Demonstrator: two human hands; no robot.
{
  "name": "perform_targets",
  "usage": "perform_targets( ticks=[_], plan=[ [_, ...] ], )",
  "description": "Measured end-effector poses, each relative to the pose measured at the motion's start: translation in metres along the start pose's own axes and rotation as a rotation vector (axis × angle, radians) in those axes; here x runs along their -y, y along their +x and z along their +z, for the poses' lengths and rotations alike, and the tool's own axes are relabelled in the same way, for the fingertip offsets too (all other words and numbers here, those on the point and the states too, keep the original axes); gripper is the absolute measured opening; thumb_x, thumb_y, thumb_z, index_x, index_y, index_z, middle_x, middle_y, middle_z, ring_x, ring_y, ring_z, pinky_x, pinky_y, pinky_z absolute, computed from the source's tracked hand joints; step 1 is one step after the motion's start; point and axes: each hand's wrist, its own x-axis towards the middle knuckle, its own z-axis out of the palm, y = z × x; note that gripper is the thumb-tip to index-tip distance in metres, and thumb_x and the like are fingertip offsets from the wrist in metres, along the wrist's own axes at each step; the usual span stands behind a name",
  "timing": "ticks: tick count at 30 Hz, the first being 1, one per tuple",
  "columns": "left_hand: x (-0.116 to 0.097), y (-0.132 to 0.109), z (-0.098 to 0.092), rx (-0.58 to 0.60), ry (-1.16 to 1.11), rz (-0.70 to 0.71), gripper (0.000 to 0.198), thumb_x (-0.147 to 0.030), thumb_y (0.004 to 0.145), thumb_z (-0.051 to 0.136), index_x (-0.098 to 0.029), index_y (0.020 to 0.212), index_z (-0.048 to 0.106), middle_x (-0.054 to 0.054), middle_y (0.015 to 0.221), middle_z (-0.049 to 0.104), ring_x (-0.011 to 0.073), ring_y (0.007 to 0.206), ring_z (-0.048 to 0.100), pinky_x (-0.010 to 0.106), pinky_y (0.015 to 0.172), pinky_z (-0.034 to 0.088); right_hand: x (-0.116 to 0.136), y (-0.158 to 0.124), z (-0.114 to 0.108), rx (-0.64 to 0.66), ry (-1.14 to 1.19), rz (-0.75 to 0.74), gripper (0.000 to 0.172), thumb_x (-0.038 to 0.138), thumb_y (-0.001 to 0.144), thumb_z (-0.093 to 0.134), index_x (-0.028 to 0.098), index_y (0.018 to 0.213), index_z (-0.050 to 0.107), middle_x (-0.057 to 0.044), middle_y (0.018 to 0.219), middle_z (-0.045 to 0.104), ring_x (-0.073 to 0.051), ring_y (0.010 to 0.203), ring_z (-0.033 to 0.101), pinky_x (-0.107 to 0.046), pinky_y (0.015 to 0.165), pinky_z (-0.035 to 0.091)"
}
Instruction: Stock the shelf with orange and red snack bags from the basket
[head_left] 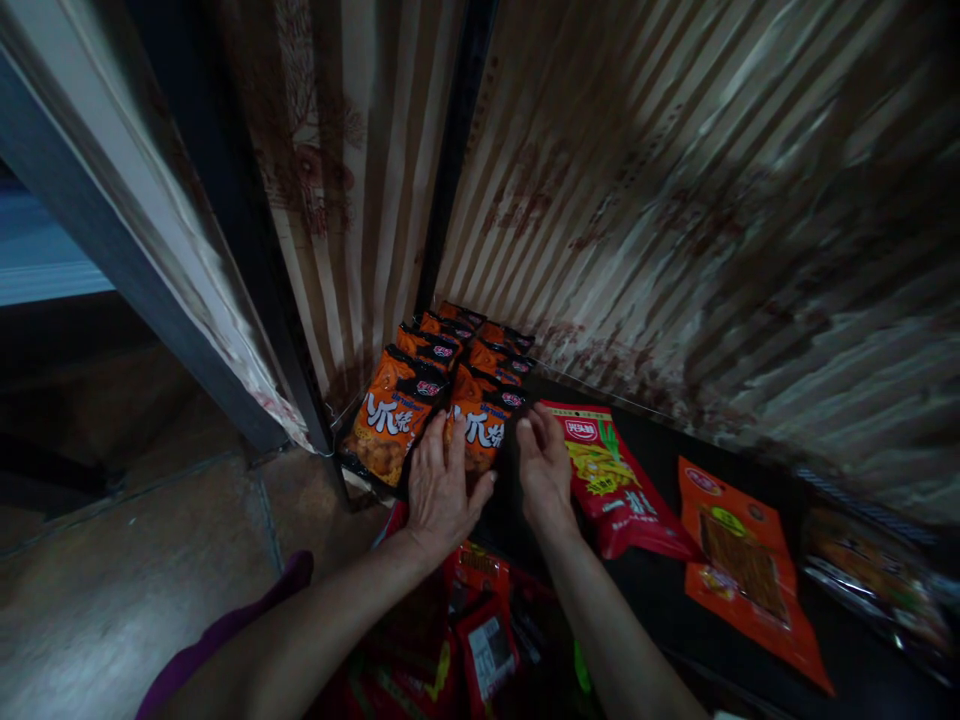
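snack bag (484, 422) | left hand (439, 492) touching, thumb apart | right hand (545, 468) beside it, fingers curled, grip unclear

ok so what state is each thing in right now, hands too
Orange-and-black packets: propped up in two rows
Left hand: open, fingers at the front packets
Right hand: fingers curled; grip unclear
Red packet: lying face up
Orange packet: lying face up
Lower packets: heaped, partly shadowed
Patterned cloth: hanging, wrinkled
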Motion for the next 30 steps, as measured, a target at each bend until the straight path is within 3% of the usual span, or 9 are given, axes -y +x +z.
perform_targets(
  ticks=[6,14,22,26,30],
  plan=[
    [-0.002,-0.001,0.001,-0.019,0.016,0.024,0.068,-0.035,0.084,0.052,-0.011,0.142,0.025,0.022,0.145,0.029,0.0325,0.134,0.030,0.050,0.104,0.034,0.003,-0.040,0.007,0.105,-0.010,0.067,0.064,0.051,0.074,0.060,0.020,0.127,0.046,-0.014,0.134,0.050,-0.025,0.123,0.049,-0.044,0.104,0.037],
    [-0.001,-0.006,-0.002,-0.046,0.017,0.115,0.064,-0.027,0.087,0.045,-0.009,0.143,0.021,0.021,0.149,0.025,0.0289,0.141,0.018,0.050,0.109,0.027,0.005,-0.047,0.002,0.100,-0.067,0.039,0.067,0.053,0.073,0.061,0.018,0.129,0.045,-0.017,0.133,0.050,-0.027,0.120,0.051,-0.045,0.101,0.040],
    [-0.002,-0.013,-0.001,-0.071,0.007,0.173,0.065,-0.031,0.085,0.044,-0.007,0.142,0.023,0.021,0.149,0.025,0.0302,0.142,0.013,0.053,0.109,0.024,0.007,-0.050,0.002,0.071,-0.080,0.087,0.065,0.049,0.070,0.064,0.022,0.127,0.047,-0.013,0.123,0.057,-0.025,0.112,0.056,-0.042,0.096,0.043],
    [0.000,-0.016,-0.022,-0.103,-0.010,0.181,0.057,-0.024,0.083,0.045,-0.012,0.138,0.034,0.017,0.147,0.032,0.0279,0.139,0.021,0.050,0.109,0.026,0.012,-0.050,-0.001,0.089,-0.097,0.058,0.068,0.049,0.070,0.065,0.021,0.128,0.045,-0.012,0.118,0.060,-0.023,0.106,0.059,-0.040,0.092,0.045],
    [0.014,-0.016,-0.061,-0.253,-0.035,0.173,0.047,-0.013,0.080,0.043,-0.019,0.127,0.048,0.012,0.136,0.045,0.0253,0.131,0.036,0.046,0.106,0.031,0.017,-0.058,-0.008,0.075,-0.131,-0.008,0.066,0.049,0.073,0.062,0.018,0.129,0.044,-0.013,0.117,0.059,-0.023,0.102,0.059,-0.040,0.090,0.046]
  ],
)
